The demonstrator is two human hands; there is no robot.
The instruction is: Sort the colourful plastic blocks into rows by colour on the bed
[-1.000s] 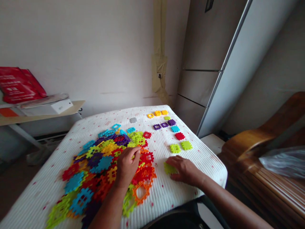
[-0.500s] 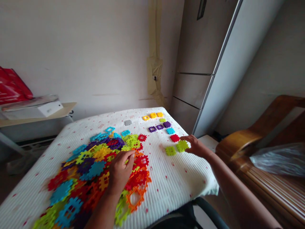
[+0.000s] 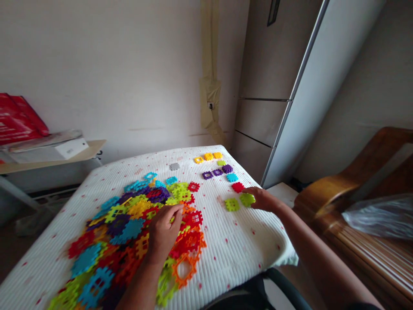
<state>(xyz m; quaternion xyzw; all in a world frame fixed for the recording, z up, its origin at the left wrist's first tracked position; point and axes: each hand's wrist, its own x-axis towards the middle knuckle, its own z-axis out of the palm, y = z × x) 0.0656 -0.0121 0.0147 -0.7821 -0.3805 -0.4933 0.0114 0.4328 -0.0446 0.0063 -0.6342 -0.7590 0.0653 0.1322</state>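
- Left hand [image 3: 165,229]: placed over the right part of the pile of plastic pieces [image 3: 129,230], fingers curled and thumb side uppermost. Whether a piece is grasped beneath the fingers cannot be told.
- Right hand [image 3: 262,199]: at the right side of the table, fingers and thumb at the right edge of a solid lime piece [image 3: 247,199], in contact. Whether the piece is pinched or merely touched cannot be told.
- Lime piece: located on the right part of the white quilted cover [image 3: 222,262], just beside a second lime piece [image 3: 232,204] with an opening, which lies to its left.
- Red piece [image 3: 238,187]: just beyond the solid lime piece, near the right hand's fingers.
- Blue piece [image 3: 232,177]: farther off, beyond the red piece.
- Purple pieces [image 3: 217,172]: arranged in a row of three positions, the rightmost a stack.
- Small lime piece [image 3: 221,163]: between the purple row and the yellow row.
- Yellow pieces [image 3: 208,156]: in a row near the far right corner; the left one has an opening.
- Grey piece [image 3: 174,166]: lies alone, beyond the pile.
- Pile: mixed red, orange, yellow, lime, blue and purple, overlapping.
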